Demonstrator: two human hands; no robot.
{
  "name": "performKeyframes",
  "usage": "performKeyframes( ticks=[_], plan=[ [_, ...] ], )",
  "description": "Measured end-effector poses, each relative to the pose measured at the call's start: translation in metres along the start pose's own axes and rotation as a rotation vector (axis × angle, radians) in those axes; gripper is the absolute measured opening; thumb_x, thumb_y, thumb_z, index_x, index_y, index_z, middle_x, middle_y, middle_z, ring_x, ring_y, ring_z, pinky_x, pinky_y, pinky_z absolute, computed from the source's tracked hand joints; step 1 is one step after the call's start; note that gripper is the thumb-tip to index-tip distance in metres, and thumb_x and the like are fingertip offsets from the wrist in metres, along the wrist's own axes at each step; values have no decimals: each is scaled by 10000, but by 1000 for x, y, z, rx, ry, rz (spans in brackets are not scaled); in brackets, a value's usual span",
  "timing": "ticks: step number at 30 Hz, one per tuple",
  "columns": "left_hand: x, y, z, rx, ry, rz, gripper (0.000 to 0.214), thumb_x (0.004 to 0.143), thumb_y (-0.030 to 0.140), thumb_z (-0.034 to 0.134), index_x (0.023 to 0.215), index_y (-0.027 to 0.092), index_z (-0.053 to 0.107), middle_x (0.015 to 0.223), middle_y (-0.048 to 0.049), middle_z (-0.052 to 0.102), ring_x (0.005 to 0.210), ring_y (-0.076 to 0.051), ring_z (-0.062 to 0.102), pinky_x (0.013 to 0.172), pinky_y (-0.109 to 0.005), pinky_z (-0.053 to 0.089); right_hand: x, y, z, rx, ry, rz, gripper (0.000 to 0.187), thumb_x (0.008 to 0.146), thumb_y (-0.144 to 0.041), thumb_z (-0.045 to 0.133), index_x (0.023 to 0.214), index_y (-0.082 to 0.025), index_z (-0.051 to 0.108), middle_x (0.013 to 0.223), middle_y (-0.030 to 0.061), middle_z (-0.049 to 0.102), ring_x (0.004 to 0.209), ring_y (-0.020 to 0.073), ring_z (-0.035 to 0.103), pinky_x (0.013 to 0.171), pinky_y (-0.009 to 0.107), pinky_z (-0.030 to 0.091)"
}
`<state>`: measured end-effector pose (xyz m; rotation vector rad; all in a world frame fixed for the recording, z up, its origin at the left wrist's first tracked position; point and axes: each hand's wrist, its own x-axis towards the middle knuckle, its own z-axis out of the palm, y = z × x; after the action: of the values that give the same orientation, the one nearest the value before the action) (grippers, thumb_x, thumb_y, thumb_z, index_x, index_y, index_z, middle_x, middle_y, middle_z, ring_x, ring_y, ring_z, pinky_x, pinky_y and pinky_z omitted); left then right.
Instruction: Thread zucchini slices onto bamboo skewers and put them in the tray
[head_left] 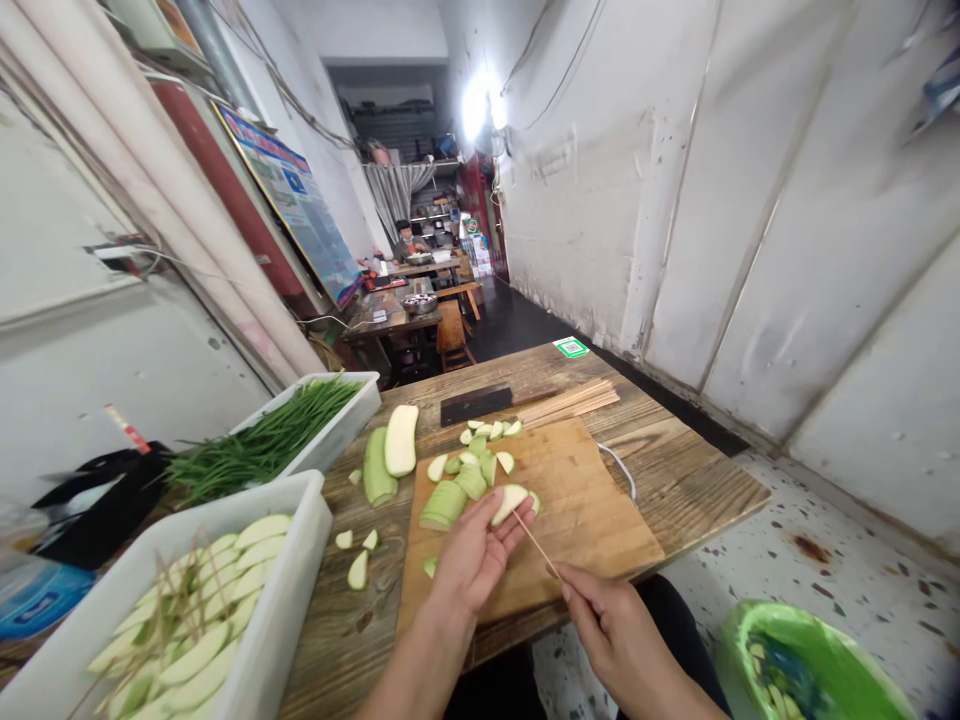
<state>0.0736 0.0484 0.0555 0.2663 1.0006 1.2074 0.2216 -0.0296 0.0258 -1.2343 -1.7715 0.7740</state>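
Over the wooden cutting board (pixel 592 520), my left hand (pixel 476 555) is closed on a pale green zucchini slice (pixel 509 503), pinched at its edge by the fingers. My right hand (pixel 615 620) grips a thin wooden skewer (pixel 538 547) near its lower end. The skewer's other end meets the slice; how deep it goes in cannot be seen. Behind my left hand, a row of cut zucchini slices (pixel 444 504) leans together on the board, with small end pieces (pixel 491 430) scattered at the far edge. Two larger zucchini pieces (pixel 380 470) lie left of the board.
A cleaver (pixel 476 404) and a bundle of skewers (pixel 577 400) lie beyond the board. At left stand a white tub (pixel 304 540) of skewered slices and another tub (pixel 367 403) of green chives. A green bin (pixel 847 660) is on the floor at right. Another person (pixel 409 243) sits far back.
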Motion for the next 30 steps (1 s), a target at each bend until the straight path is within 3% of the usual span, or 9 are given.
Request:
performKeyframes(
  ticks=[11, 15, 22, 26, 30],
  plan=[
    [1, -10, 2, 37, -15, -1, 70, 812, 91, 562, 855, 72, 613, 886, -164, 707, 827, -235, 694, 787, -362, 571, -2, 3, 1, 46, 4, 49, 360, 945, -277, 374, 1069, -129, 677, 624, 37, 666, 676, 197, 649, 664, 248, 512],
    [-1, -14, 5, 46, -26, -23, 65, 810, 90, 566, 840, 70, 619, 893, -164, 704, 815, -225, 693, 775, -347, 574, -2, 5, 4, 75, 13, 72, 366, 940, -279, 371, 1076, -110, 665, 726, 68, 693, 646, 189, 647, 619, 245, 496],
    [-1, -15, 6, 60, -61, -48, 78, 820, 108, 557, 856, 73, 616, 883, -148, 703, 799, -212, 690, 767, -350, 572, 2, 1, 4, 86, 18, 101, 386, 941, -310, 355, 1004, -98, 671, 588, 19, 580, 533, 162, 552, 555, 243, 456],
    [1, -17, 12, -1, -102, -63, 167, 846, 215, 552, 945, 94, 613, 886, -131, 700, 807, -211, 684, 779, -403, 565, 3, 0, 5, 108, 23, 104, 385, 940, -317, 346, 1010, -99, 657, 495, -33, 458, 470, 146, 462, 541, 245, 446],
    [4, -24, 18, 12, -67, -35, 158, 834, 217, 575, 903, 81, 614, 884, -148, 697, 760, -193, 688, 749, -350, 574, 2, 2, 7, 96, 35, 106, 377, 934, -302, 348, 1001, -98, 658, 485, -46, 418, 432, 126, 393, 510, 235, 429]
  ],
)
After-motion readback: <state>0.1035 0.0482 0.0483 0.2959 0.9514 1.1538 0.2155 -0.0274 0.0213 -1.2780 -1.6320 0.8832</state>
